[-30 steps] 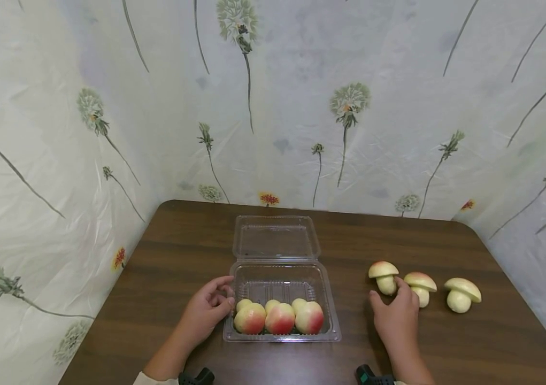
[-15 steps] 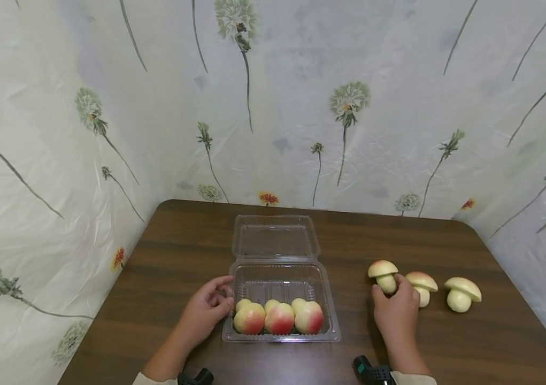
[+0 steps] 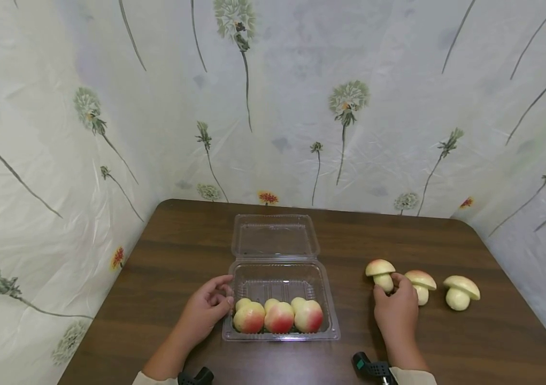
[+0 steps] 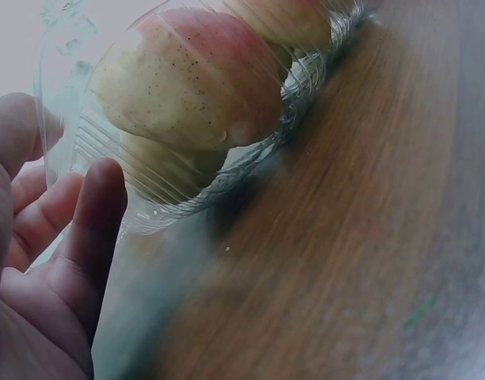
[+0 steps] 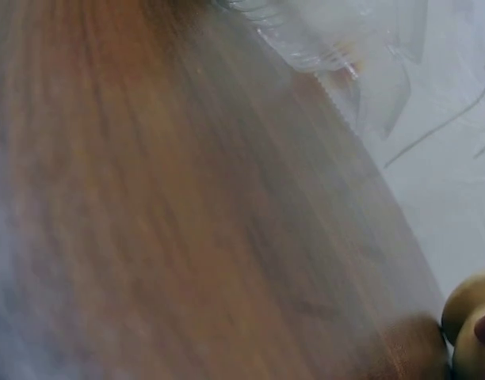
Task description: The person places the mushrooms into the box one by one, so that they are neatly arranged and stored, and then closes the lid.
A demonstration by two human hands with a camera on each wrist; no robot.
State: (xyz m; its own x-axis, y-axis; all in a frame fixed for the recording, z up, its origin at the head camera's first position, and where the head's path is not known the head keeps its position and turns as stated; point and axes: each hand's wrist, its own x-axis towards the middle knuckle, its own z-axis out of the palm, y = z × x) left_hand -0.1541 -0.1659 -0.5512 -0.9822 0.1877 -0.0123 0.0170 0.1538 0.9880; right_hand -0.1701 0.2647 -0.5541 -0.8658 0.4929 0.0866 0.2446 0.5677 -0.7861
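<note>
My right hand (image 3: 398, 307) pinches the stem of a mushroom (image 3: 381, 267) with a yellow, red-tinged cap, the leftmost of three on the table's right side. In the right wrist view, part of this mushroom (image 5: 467, 317) and a fingertip show at the lower right corner. A clear plastic clamshell box (image 3: 323, 283) stands open in front of me. Three similar mushrooms (image 3: 279, 319) lie in a row along its near side. At the box's left edge rests my left hand (image 3: 205, 307), thumb and index finger apart, tips at the plastic wall, also seen in the left wrist view.
Two more mushrooms, a middle one (image 3: 421, 283) and a right one (image 3: 460, 293), stand beside the right hand. The box's lid (image 3: 275, 238) lies folded back. Behind the brown wooden table (image 3: 186, 235) hangs a flower-patterned curtain (image 3: 292, 96).
The right thumb and fingers have closed in on the leftmost mushroom's stem, and that mushroom has shifted very slightly. My left hand and the box keep their place.
</note>
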